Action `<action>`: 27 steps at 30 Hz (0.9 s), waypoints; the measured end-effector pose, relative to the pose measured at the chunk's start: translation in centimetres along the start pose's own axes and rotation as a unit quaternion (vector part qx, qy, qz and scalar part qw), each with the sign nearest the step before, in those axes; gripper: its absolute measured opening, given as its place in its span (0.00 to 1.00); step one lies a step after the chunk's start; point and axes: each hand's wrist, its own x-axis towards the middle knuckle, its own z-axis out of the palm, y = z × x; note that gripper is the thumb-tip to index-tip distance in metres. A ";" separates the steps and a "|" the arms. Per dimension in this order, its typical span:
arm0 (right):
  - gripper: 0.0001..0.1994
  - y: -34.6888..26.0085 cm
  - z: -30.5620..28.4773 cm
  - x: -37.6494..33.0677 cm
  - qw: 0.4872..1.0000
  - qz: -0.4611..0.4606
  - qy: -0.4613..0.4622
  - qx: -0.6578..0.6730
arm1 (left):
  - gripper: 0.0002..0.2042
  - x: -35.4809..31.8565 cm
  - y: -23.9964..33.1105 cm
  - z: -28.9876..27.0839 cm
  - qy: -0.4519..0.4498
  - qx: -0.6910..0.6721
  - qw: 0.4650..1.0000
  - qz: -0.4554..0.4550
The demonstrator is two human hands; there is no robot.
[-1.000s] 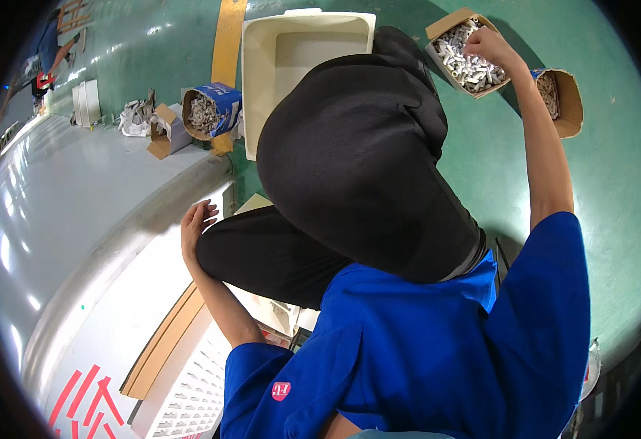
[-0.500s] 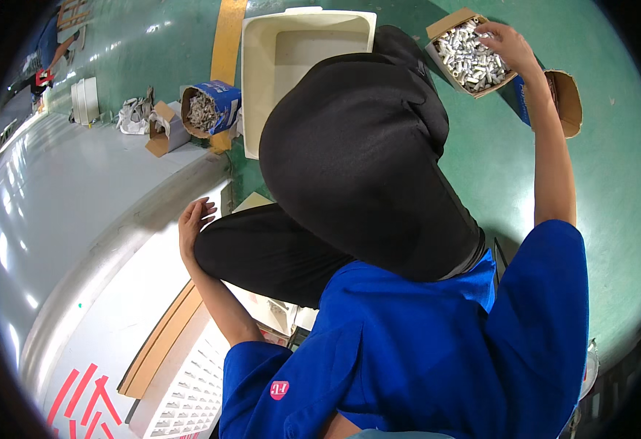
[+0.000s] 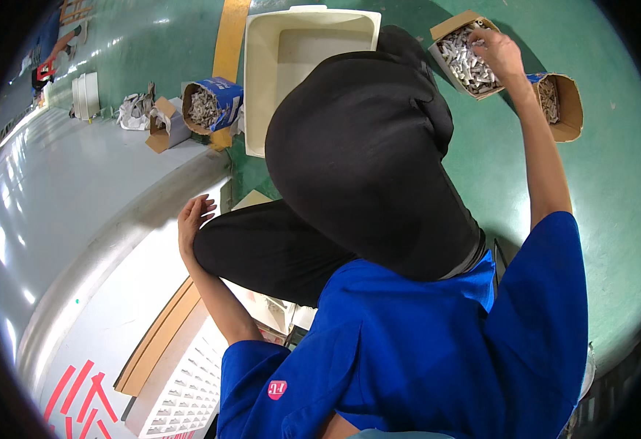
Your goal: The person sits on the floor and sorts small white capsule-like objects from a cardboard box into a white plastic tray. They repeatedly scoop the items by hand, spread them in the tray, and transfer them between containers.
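At the far right, an open cardboard box (image 3: 447,28) is full of small silvery and white metal cylinders (image 3: 464,58). My right hand (image 3: 499,55) hangs over them with its fingers curled and bent together; whatever lies between the fingertips is too small to make out. My left hand (image 3: 193,222) rests beside my left knee, fingers loosely stretched and apart, holding nothing. Close to the right forearm stands a second open carton (image 3: 569,110), blue on one side, holding small pale brownish pieces.
Ahead of my legs stands a large cream plastic tub (image 3: 256,88). A blue carton (image 3: 227,102) of pale pieces and another carton (image 3: 171,126) sit left of it. A white perforated tray (image 3: 181,391), brown strips (image 3: 156,338) and red strips (image 3: 79,388) lie lower left.
My right hand has shifted slightly left and down over the box, its fingers more curled. The second carton's contents show more now. My left hand stays by the knee.
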 end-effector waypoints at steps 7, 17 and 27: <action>0.15 1.3 -4.1 0.4 0.993 0.095 -0.076 0.003 | 0.17 0.7 -0.8 -0.6 -0.014 -0.025 1.000 0.006; 0.15 -1.2 -2.4 -2.4 0.976 0.022 -0.101 -0.190 | 0.17 0.1 -0.2 0.0 0.003 -0.010 1.000 0.003; 0.17 1.6 -2.6 1.9 0.995 0.021 -0.077 -0.063 | 0.16 -0.1 0.2 0.0 -0.006 -0.005 1.000 0.011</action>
